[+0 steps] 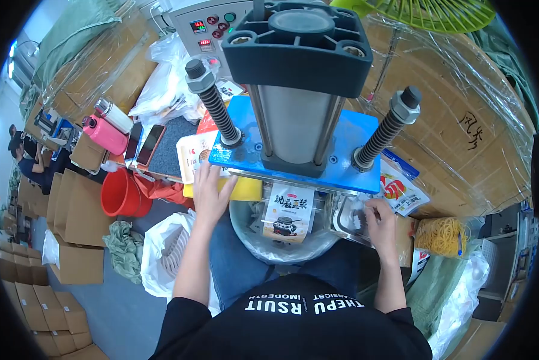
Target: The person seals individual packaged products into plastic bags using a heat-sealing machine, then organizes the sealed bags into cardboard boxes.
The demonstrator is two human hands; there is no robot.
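Person seated at a bench press, black shirt, both hands bare and well apart, one on each side of the machine. Left hand (208, 195): open, fingers spread, at the left front edge of the blue plate (341, 171), beside a yellow block (245, 189) and a white printed tray (192, 157); whether the fingertips touch any of these, cannot tell. Right hand (380, 223): fingers bent, thumb near the index finger, at the right end of a metal frame (345, 223) under the plate; whether it pinches anything, cannot tell. Printed packet (288, 215): white and tan, a dark pot drawn on it, below the front edge of the plate, between the hands and apart from both, above a plastic-lined tub (254, 243) that sits between the knees. Above the plate: a thick cylinder (290, 123) under a dark cap, flanked by two spring-wound bolts. Behind, a control panel (206, 33) with lit red digits. To the left: red bucket (125, 193), pink bottle (105, 135), two phones lying side by side. To the right: a white packet with red print (401, 191), a bundle of yellow twine (440, 236), large cartons in clear wrap.
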